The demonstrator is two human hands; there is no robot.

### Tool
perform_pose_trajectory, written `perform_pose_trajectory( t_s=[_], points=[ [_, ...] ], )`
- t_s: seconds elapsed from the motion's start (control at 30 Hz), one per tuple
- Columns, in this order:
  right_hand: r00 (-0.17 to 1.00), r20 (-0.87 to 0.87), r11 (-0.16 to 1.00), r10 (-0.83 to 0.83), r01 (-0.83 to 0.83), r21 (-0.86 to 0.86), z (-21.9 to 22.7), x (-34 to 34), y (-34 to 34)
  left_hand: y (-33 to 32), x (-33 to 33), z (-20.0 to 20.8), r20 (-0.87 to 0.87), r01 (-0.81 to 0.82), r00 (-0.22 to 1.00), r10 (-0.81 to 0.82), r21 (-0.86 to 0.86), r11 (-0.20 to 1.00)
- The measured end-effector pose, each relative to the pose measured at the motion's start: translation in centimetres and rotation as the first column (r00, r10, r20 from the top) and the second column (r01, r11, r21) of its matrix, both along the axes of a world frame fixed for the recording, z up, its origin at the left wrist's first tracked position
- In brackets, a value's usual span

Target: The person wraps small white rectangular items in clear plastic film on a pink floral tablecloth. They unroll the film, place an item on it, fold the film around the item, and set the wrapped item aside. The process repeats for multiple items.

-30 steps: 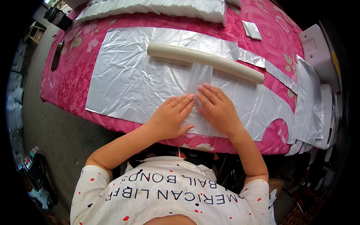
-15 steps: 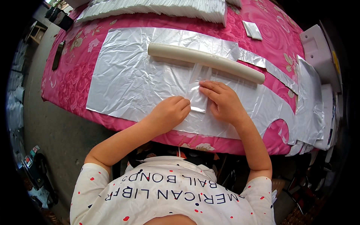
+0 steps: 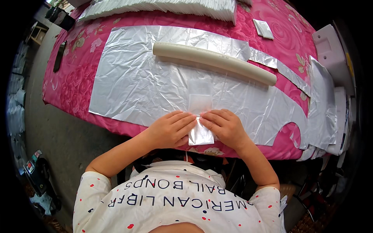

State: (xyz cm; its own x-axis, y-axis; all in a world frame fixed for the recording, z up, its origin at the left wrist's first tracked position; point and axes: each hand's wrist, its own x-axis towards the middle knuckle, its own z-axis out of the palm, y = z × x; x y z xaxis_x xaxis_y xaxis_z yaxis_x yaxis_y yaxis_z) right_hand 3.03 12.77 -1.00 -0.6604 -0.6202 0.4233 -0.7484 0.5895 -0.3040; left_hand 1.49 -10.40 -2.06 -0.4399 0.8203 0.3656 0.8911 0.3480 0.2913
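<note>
A narrow folded strip of clear, shiny plastic film (image 3: pixel 200 103) lies near the table's front edge, its silvery near end reaching toward me. My left hand (image 3: pixel 173 127) is closed at the strip's left side, and my right hand (image 3: pixel 224 126) pinches its right side. The fingertips of both hands almost meet across it, partly hiding its middle. Beneath the strip and my hands spreads a large crinkled silver sheet (image 3: pixel 124 73). Beyond my hands, a long cream-coloured tube (image 3: pixel 213 61) rests on this sheet, slanting toward the right.
Long stacks of folded white film (image 3: pixel 163 8) line the table's far side. A small folded packet (image 3: pixel 263 29) lies at far right on the pink floral cloth (image 3: pixel 74 87). White foam boxes (image 3: pixel 330 50) and more silver sheets (image 3: pixel 321 101) stand right; a dark phone-like object (image 3: pixel 60 56) lies left.
Both hands have moved closer together and nearer to me. The folded film strip has shifted toward the front edge, now lying straighter with its near end beyond my fingertips.
</note>
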Motion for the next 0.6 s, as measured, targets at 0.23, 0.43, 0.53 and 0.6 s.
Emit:
perform_pose_trajectory(
  t_s=[0.23, 0.43, 0.53, 0.6],
  points=[
    [0.984, 0.121, 0.98, -0.13, 0.146, -0.135, -0.4, 0.2, 0.6, 0.5, 0.1, 0.1, 0.142, -0.102, 0.986, 0.084, 0.129, 0.986],
    [0.777, 0.543, 0.88, -0.318, 0.455, -0.137, 0.9, -1.0, -0.1, 1.5, -1.5, 1.4, 0.57, -0.371, 0.775, 0.273, 0.061, 0.926],
    [0.569, 0.738, 0.838, -0.364, 0.546, -0.008, 2.3, -2.7, -0.8, 1.9, -2.2, 1.6, 0.732, -0.49, 0.608, 0.306, 0.044, 0.87],
    [0.516, 0.779, 0.854, -0.355, 0.518, 0.046, 2.5, -4.0, -0.6, 2.0, -2.4, 1.8, 0.746, -0.559, 0.569, 0.345, 0.043, 0.828]
  ],
)
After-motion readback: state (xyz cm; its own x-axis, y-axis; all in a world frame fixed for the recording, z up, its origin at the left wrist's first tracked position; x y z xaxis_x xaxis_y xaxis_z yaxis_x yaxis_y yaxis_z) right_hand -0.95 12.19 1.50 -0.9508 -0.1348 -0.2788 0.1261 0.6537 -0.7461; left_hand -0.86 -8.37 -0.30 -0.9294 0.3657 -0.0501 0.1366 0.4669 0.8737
